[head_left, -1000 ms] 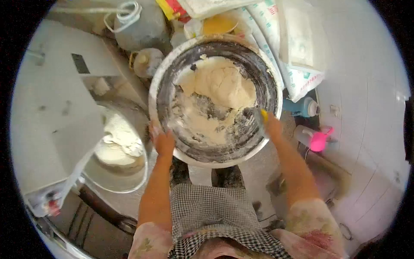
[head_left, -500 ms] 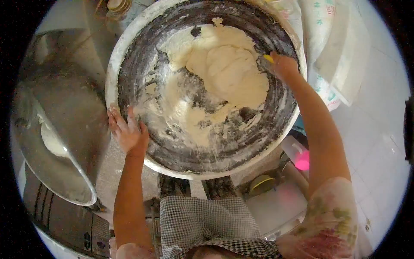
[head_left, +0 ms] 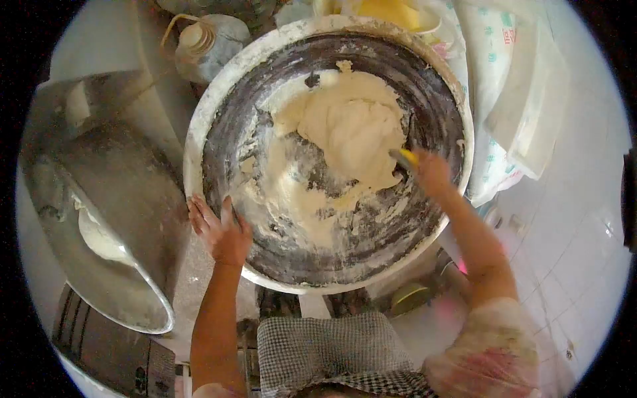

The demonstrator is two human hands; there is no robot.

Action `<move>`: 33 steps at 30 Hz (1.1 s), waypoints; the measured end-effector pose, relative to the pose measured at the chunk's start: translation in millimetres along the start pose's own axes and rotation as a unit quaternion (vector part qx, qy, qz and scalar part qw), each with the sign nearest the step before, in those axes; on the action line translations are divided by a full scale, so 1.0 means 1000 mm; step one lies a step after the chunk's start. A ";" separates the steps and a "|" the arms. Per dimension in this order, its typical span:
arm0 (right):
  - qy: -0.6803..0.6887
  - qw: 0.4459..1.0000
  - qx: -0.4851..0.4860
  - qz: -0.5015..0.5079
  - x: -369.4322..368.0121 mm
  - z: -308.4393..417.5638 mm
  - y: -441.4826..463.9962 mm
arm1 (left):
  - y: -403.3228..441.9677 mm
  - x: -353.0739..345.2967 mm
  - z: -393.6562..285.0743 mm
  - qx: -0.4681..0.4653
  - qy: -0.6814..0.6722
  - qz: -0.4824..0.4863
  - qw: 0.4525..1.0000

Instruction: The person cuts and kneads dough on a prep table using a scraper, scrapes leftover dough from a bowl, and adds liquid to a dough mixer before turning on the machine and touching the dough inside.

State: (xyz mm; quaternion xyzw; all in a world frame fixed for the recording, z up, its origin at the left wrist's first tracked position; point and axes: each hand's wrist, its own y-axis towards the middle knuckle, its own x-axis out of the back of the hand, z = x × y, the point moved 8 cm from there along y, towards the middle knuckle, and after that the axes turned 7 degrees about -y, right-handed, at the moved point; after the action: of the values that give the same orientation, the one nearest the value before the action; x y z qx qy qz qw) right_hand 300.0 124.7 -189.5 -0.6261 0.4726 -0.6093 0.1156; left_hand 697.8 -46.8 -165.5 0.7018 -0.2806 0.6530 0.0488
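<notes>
A large round basin with a pale, flour-caked rim and dark inner wall stands in front of me. Inside it lies a wet mass of dough, with loose flour spread toward the lower left. My right hand is closed round the yellow handle of a scraper, whose grey blade meets the dough's right edge. My left hand lies over the basin's left rim, fingers spread and dusted with flour.
To the left stands a metal mixer bowl with something white inside. A plastic jug is behind the basin. White printed sacks stand at the right, and a yellow container sits at the back.
My right hand has drawn the scraper down along the dough's right side, toward me. The view has shifted, so the basin appears lower and farther right. My left hand stays on the rim.
</notes>
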 end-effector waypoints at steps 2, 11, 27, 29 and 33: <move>-0.044 0.986 0.108 -0.116 0.071 0.025 0.030 | 0.000 -0.001 0.000 0.003 -0.007 0.008 1.000; -0.199 0.903 0.279 -0.259 0.164 0.125 0.103 | -0.007 -0.003 0.003 -0.021 -0.020 -0.026 0.999; 0.211 0.917 -0.141 -0.308 0.025 -0.075 0.017 | -0.002 -0.004 0.004 0.025 -0.035 0.052 0.998; 0.237 0.905 -0.107 -0.336 0.062 -0.053 0.044 | -0.001 -0.004 0.003 0.027 -0.038 0.056 0.997; 0.198 0.934 0.072 -0.290 0.105 0.067 0.117 | -0.003 -0.002 0.001 0.000 -0.058 0.032 0.998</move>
State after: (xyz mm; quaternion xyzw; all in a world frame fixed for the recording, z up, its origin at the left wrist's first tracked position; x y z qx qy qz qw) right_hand 285.8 -43.2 -220.7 -0.5922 0.2391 -0.7604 -0.1175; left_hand 699.8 -44.2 -166.6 0.7291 -0.3057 0.6122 0.0117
